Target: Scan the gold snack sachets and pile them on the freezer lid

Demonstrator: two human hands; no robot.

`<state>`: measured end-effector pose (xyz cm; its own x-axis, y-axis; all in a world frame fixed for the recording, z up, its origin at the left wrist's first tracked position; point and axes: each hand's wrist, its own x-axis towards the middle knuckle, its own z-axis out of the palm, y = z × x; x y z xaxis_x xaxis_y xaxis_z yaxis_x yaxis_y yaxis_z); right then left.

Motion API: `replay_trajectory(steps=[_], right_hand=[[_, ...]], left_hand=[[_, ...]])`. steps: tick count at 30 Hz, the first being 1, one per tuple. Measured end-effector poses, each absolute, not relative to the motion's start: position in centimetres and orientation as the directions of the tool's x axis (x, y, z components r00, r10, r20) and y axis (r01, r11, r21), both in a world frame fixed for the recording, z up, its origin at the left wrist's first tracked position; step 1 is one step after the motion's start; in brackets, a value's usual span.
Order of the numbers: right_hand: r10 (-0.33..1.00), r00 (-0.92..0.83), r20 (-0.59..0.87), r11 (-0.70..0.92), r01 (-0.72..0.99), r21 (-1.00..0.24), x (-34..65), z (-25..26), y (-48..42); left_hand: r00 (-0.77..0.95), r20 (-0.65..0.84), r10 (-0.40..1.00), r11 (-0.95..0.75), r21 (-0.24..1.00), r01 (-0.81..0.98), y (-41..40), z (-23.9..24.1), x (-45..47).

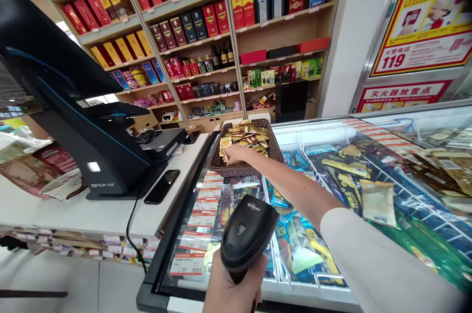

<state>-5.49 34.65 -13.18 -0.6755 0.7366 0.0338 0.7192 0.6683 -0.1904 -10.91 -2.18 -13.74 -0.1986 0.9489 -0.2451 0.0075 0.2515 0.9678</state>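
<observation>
At the far left the till [92, 145] stood on the white counter [73, 209]. It was angled so that I saw only its dark back, and the frame cut off its top corner. A phone [161, 186] lay flat just beside its base, near the counter's edge. A black cable [130, 234] dropped over that edge, and I could not trace where it ended.

My left hand [230, 288] was clenched around the scanner [248, 234] low in front of me. I held it upright with the head tipped forward, so its window faced away from me, over the freezer [158, 273]. The handle was hidden in my fist, and the bottom of the frame cut off my wrist.

My right hand [234, 154] was stretched out to the basket [221, 163], which sat on the freezer's glass lid beside the counter, I judged so it stayed within arm's reach. My fingers were down among the gold packets [247, 136]. They were buried there, so I cannot tell whether they had closed on one.

The print on the packets was too small to read. To the right, glare on the glass blurred the goods below.
</observation>
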Motion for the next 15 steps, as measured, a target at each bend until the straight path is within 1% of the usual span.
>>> replay_trajectory(steps=[2,4,7,9,10,11,12,13,14,15], right_hand=[[0.726,-0.679,0.105,0.684,0.7,-0.204,-4.8,-12.2,33.8],[0.771,-0.596,0.224,0.637,0.717,-0.282,-3.8,-11.1,33.1],[0.849,-0.37,0.378,0.52,0.718,-0.463,-1.0,-9.4,32.2],[0.897,-0.197,0.396,0.424,0.642,-0.639,1.6,-8.6,31.1],[0.924,-0.108,0.366,0.36,0.566,-0.741,3.1,-8.4,30.4],[0.95,-0.022,0.311,0.286,0.456,-0.842,4.7,-8.2,29.6],[0.972,0.042,0.232,0.208,0.311,-0.927,6.3,-8.1,28.6],[0.987,0.077,0.144,0.132,0.141,-0.981,7.9,-8.0,27.5],[0.994,0.085,0.062,0.065,-0.033,-0.997,9.5,-7.9,26.4],[0.997,0.081,-0.008,0.007,-0.187,-0.982,11.1,-7.8,25.3]], left_hand=[[-0.193,-0.24,0.951,0.246,0.969,0.005,-2.2,-13.6,-10.6],[-0.185,-0.23,0.955,0.236,0.972,0.012,-2.2,-13.1,-10.2],[-0.18,-0.185,0.966,0.197,0.979,0.051,-2.0,-12.0,-9.6],[-0.153,-0.132,0.979,0.145,0.987,0.075,-2.0,-11.1,-9.1],[-0.132,-0.11,0.985,0.122,0.989,0.084,-2.0,-10.7,-8.8],[-0.118,-0.089,0.989,0.1,0.991,0.089,-2.0,-10.3,-8.5],[-0.115,-0.072,0.991,0.083,0.993,0.089,-2.1,-10.0,-8.1],[-0.121,-0.055,0.991,0.065,0.994,0.087,-2.3,-9.7,-7.7],[-0.132,-0.036,0.991,0.047,0.996,0.082,-2.4,-9.4,-7.2],[-0.144,-0.017,0.989,0.027,0.997,0.071,-2.5,-9.1,-6.7]])
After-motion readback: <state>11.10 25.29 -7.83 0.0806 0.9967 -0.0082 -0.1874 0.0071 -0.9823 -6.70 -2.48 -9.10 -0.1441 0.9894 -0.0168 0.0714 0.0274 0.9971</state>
